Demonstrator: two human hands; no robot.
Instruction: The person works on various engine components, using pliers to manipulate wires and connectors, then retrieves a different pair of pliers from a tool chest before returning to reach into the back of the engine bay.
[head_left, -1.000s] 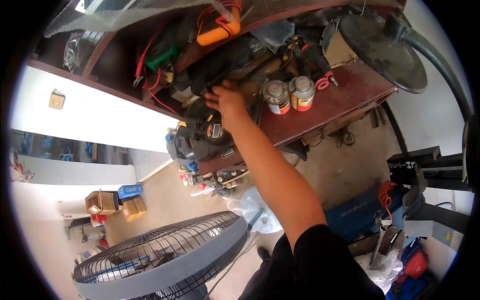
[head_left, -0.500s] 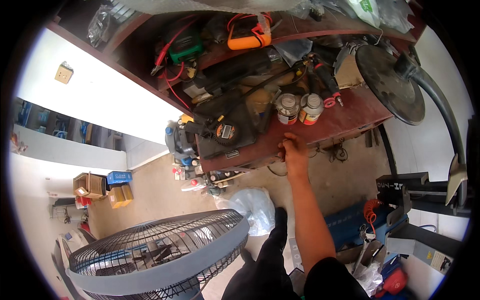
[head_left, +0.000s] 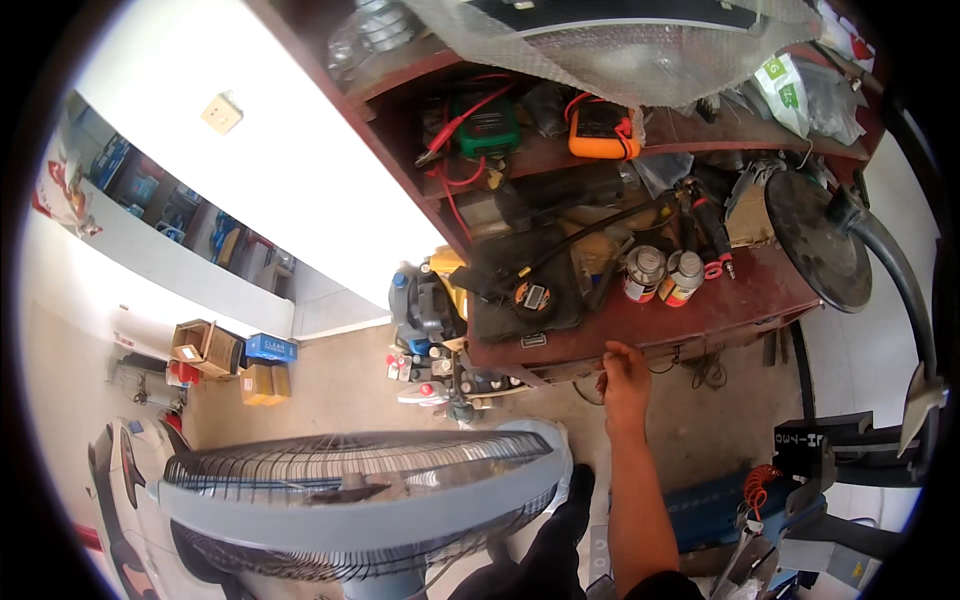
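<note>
My right hand (head_left: 625, 378) hangs just in front of the edge of a dark red shelf (head_left: 635, 325), its fingers curled in with thumb near fingertips. What they hold, if anything, is too small to tell. Closest to it on the shelf stand two short metal cans, one with a dark label (head_left: 644, 275) and one with a yellow-red label (head_left: 681, 279). Left of them lies a black plastic case (head_left: 497, 325), and a round digital gauge (head_left: 535, 296) rests on it. Behind the cans lies a black-and-red hand tool (head_left: 712, 225). My left hand is out of view.
A grey floor fan (head_left: 360, 510) fills the lower left. At right, a round black disc (head_left: 815, 240) hangs on a curved arm above a blue machine (head_left: 700, 495). Green (head_left: 487, 126) and orange (head_left: 603, 132) devices with red leads sit on the upper shelf. Bottles (head_left: 430, 392) crowd the floor.
The view has shifted, so the shelves now appear lower and further right. My right hand has drawn back slightly from the shelf edge, still curled. The fan now hides most of the clear plastic bag.
</note>
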